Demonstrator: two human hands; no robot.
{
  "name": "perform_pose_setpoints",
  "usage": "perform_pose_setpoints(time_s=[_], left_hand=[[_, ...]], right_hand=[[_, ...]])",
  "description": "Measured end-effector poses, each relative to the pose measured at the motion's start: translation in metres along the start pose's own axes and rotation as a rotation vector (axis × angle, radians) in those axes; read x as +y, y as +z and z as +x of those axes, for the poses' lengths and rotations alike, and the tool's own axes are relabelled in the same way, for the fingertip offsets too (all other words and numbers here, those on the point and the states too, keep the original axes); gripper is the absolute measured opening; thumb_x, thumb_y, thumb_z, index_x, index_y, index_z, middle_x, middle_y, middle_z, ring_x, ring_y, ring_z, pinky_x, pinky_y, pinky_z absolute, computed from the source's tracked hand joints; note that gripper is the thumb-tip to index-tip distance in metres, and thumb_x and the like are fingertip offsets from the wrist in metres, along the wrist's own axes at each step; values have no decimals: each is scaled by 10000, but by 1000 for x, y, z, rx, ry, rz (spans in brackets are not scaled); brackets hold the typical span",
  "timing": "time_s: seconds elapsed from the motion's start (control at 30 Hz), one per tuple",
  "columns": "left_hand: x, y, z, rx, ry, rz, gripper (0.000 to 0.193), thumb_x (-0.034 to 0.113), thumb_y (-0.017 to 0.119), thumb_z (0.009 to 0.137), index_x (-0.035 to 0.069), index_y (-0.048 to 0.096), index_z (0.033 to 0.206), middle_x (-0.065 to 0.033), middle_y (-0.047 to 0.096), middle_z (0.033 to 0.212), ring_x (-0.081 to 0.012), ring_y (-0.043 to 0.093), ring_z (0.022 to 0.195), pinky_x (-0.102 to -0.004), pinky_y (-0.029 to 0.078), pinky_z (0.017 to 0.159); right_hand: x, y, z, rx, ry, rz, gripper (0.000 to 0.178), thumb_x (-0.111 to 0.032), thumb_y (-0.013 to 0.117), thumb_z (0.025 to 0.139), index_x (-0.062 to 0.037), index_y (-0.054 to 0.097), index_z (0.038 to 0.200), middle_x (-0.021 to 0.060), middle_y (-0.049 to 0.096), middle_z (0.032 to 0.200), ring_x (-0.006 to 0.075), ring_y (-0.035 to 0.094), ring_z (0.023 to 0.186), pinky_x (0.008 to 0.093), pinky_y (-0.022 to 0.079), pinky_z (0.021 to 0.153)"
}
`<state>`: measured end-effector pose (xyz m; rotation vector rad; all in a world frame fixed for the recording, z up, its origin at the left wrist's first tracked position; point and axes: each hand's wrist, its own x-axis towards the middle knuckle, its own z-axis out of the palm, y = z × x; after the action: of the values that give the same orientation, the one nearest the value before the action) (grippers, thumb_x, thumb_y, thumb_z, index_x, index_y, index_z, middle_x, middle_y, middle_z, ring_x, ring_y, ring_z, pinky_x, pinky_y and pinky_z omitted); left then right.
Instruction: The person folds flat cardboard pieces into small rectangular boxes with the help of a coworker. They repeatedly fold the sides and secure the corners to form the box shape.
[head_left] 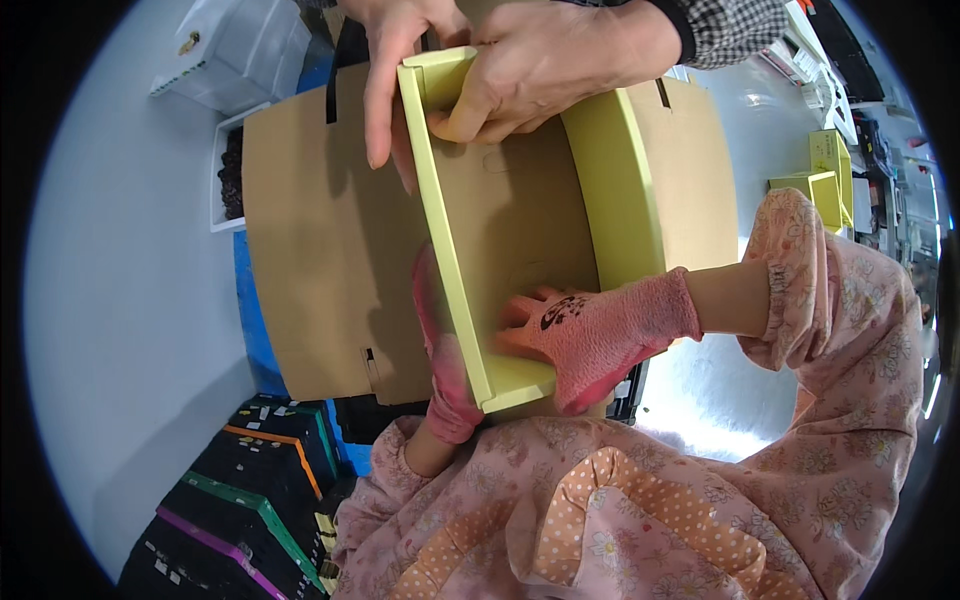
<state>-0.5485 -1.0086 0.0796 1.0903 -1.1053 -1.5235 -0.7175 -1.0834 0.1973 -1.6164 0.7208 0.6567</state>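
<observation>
A pale yellow-green box frame [448,240] stands on brown cardboard, its interior showing a brown surface. My left hand [448,385], in a pink glove, lies along the outer side of the frame's left wall, fingers stretched out and partly hidden behind the wall. Inside the near corner is my right hand [600,340], also pink-gloved, its fingers spread and slightly blurred, its lower edge over the near wall. At the far end, another person's right-side hand [545,70] reaches over the rim into the frame. That person's other hand [395,60] is at the far left corner.
Beneath the frame spreads the cardboard sheet [300,250]. Black crates [240,490] with coloured edges stand at lower left. A white bin [240,60] and a white tray [217,185] holding dark items are at upper left. More yellow-green frames [825,185] sit at right.
</observation>
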Motion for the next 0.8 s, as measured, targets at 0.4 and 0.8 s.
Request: perform_pose_setpoints(time_s=[0.4, 0.8], left_hand=[[16, 9, 0, -73, -122, -241, 462, 234, 446, 998, 25, 387, 1406, -108, 496, 1363, -210, 539, 1147, -339, 432, 985], [20, 13, 35, 18, 41, 58, 633, 352, 423, 988, 15, 230, 1488, -109, 324, 1474, -220, 318, 1361, -351, 273, 1132]], right_hand=[[-8, -29, 9, -197, -58, -206, 839, -277, 662, 638, 12, 408, 1383, 206, 407, 1431, 330, 378, 1351, 428, 373, 1060], [108, 78, -48, 2270, -485, 763, 408, -288, 392, 1016, -25, 436, 1325, 108, 494, 1292, 226, 471, 1182, 365, 326, 1075]])
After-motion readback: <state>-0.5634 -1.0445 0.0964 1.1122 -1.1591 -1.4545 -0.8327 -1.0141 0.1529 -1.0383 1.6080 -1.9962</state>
